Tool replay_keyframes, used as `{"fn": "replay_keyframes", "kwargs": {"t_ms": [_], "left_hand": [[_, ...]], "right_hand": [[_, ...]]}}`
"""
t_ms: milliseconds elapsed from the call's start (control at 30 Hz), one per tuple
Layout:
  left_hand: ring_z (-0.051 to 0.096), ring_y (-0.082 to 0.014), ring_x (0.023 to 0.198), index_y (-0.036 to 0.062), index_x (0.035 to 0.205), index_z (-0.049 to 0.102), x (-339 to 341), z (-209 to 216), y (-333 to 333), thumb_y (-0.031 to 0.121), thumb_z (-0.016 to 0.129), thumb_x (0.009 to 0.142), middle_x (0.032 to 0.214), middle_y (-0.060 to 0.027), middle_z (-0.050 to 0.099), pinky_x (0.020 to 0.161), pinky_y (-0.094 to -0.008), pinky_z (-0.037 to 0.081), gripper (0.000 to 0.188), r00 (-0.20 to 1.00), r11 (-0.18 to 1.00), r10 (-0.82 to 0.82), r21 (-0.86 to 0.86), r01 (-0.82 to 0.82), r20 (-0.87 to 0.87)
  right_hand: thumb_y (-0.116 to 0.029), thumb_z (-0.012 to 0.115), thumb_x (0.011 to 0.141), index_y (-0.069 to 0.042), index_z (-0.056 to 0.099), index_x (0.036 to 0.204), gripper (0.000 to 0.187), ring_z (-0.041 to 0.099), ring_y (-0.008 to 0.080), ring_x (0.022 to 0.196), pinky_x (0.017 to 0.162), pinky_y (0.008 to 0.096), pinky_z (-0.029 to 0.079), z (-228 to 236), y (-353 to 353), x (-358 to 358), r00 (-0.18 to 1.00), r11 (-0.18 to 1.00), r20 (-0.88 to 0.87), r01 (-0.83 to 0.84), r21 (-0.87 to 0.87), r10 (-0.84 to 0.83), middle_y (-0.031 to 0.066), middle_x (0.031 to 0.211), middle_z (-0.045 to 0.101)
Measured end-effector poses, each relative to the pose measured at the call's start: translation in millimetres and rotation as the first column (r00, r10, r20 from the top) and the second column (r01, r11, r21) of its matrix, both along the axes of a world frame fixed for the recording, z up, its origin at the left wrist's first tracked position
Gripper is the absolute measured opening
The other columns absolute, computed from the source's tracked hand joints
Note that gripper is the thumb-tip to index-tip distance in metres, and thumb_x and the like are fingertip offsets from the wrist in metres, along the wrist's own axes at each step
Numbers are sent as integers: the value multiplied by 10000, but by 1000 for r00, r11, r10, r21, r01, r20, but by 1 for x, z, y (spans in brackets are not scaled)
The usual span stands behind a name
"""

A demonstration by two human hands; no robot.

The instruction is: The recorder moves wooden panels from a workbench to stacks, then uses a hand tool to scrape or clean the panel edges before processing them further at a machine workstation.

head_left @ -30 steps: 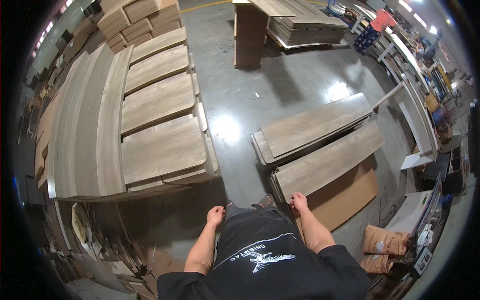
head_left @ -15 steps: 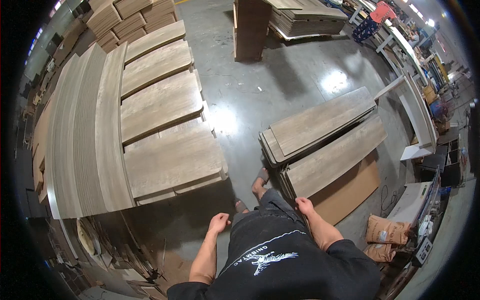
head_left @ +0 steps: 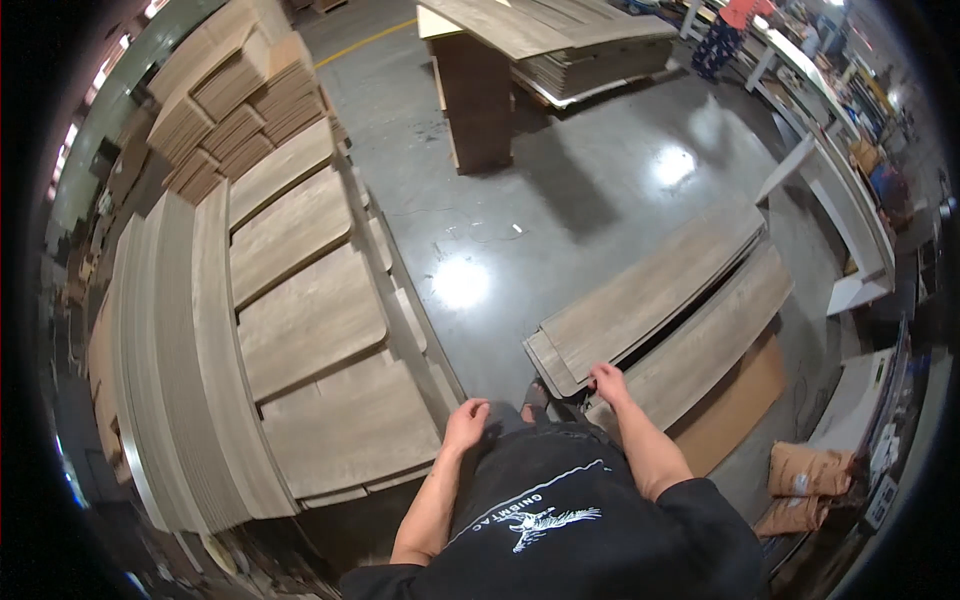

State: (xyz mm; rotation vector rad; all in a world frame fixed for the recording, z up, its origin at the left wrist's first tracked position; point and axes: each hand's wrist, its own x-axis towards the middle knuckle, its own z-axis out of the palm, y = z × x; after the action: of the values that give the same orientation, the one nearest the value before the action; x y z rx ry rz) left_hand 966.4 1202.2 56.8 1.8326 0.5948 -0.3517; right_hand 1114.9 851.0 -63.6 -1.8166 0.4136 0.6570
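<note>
My left hand (head_left: 466, 424) hangs at my side with its fingers loosely curled in and nothing in it. It is close to the right edge of a wide pile of grey-brown wood-grain boards (head_left: 335, 430). My right hand (head_left: 606, 382), also curled and without anything in it, hovers over the near end of two long stacks. One is the farther board stack (head_left: 650, 285); the other is the nearer board stack (head_left: 700, 345). Whether the right fingers touch a board I cannot tell.
Long boards on edge (head_left: 170, 370) line the far left. Behind them rise cardboard bundles (head_left: 235, 110). Ahead stand a dark upright panel (head_left: 475, 105) and another board pile (head_left: 600, 70). Brown cardboard (head_left: 745, 400) and paper sacks (head_left: 808, 470) lie right. A person (head_left: 722, 40) works at a far bench.
I have moved forward, and the view has swung so that the left boards sit lower. Both hands have risen a little, the right nearer the gap between the two stacks.
</note>
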Motion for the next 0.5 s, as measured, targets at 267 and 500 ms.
{"fn": "replay_keyframes", "kwargs": {"t_ms": [267,500], "left_hand": [[647,-118,745,-24,1094,701,88,-50,73,190,591,1005,862,-64,724,729,-279,529,256,988,999,-1,-47,-6,-153],[593,-97,678,9,1025,690,252,-111,134,209,606,1018,806,-21,684,631,-264,500,216,982,966,-18,-257,-31,-186]], "right_hand": [[-285,556,1012,-93,623,1274,332,677,148,909,635,276,472,8,56,77,969,968,-117,228,103,-216,31,1121,708],[-230,620,977,-42,704,1211,311,688,165,881,781,341,560,3,106,159,873,881,-140,473,10,-468,87,1041,737]]}}
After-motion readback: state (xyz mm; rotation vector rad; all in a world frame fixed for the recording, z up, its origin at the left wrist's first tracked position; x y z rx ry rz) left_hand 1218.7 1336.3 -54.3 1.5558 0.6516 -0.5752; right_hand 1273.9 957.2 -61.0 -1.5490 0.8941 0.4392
